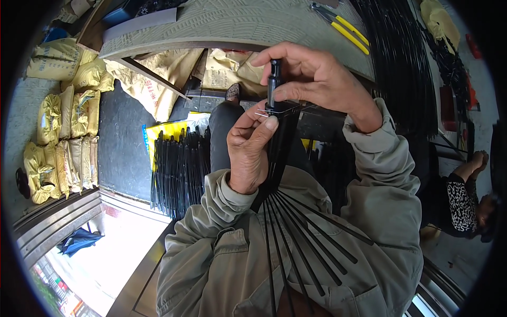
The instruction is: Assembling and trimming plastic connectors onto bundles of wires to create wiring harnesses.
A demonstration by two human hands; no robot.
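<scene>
1. The left hand (251,148) is pinched closed, thumb over bent fingers, and has hold of the upper end of a dark rod assembly (284,142). Thin pale pins (261,112) stick out just above its thumb tip.

2. The right hand (325,79) is loosely curled, half closed, around an upright black-and-silver cylinder (274,79) — thumb against the side, fingers behind, index finger reaching past the top. How hard it squeezes, I cannot tell.

3. The cylinder stands directly above the left-hand pinch, at the head of the assembly. Below that pinch the assembly runs toward the body, and slender black rods (298,240) fan out over the jacket.

4. The step in hand looks like lining up or adjusting the cylinder and pins where the two grips meet; whether the parts are fully joined is too small to tell.

5. I judge that the next move calls for a steady left pinch and a straight, controlled right hand, so that the pins neither slip nor bend.

6. Left of the grips, a bundle of black rods (179,169) stands near the leg. Beyond them to the right, yellow-handled pliers (349,37) lie on the table (227,26), well apart from both hands.
</scene>
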